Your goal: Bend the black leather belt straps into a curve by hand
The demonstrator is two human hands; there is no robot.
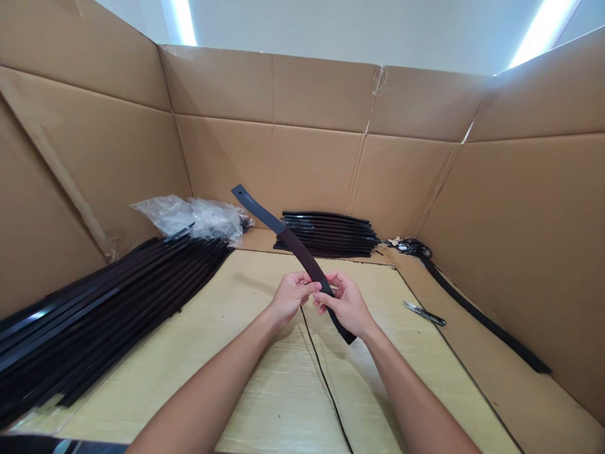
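Note:
Both hands hold a long, slightly curved black strap (302, 253) raised above the table, tilted from upper left to lower right. Its far end has a small hole, and a dark brown section covers its middle. My left hand (292, 297) pinches the strap's left edge, thumb against it. My right hand (348, 304) is closed round the lower part, its thumb across the front and its fingers partly hidden behind. From beneath the hands a thin black cord (321, 372) runs down to the table's near edge; its upper end is hidden.
Long black strips (127, 309) lie piled at left, beside clear plastic bags (198, 217). A stack of black straps (331, 234) stands at the back. At right are thread snips (424, 313), tangled cords (409, 247) and a single black strap (486, 321). Cardboard walls (316, 151) surround the table (189, 378).

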